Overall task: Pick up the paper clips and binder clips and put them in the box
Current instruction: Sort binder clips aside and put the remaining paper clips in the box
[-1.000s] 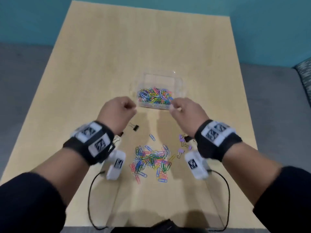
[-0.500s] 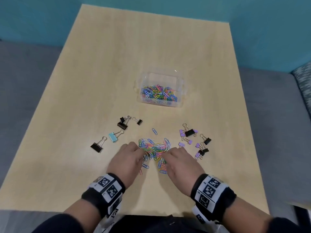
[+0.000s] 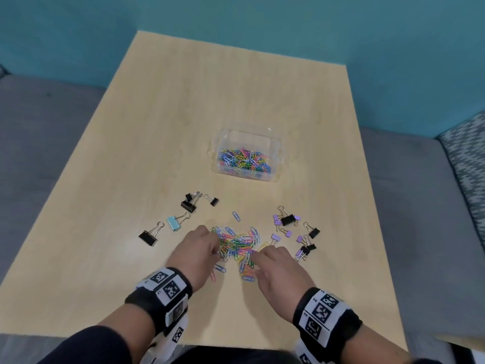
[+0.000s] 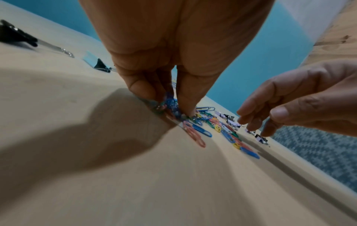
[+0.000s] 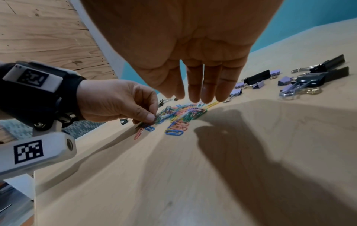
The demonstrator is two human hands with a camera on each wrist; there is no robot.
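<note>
A pile of coloured paper clips (image 3: 237, 245) lies on the table near its front edge. My left hand (image 3: 210, 246) is at the pile's left side, and its thumb and fingers pinch a few paper clips (image 4: 170, 107) against the table. My right hand (image 3: 259, 256) is at the pile's right side with straight fingers (image 5: 206, 91) just over the clips. The clear plastic box (image 3: 275, 143) stands farther back and holds many paper clips. Black and light blue binder clips (image 3: 173, 223) lie left of the pile. Purple and black binder clips (image 3: 287, 219) lie to its right.
The wooden table (image 3: 210, 101) is bare behind the box and at the left. A single blue paper clip (image 3: 236, 216) lies between pile and box. Grey floor surrounds the table, and a patterned cushion (image 3: 467, 158) sits at the right.
Both hands came back from the box to the pile near the front edge. Since half a second ago they stay at the pile, and the left fingers have closed on some clips.
</note>
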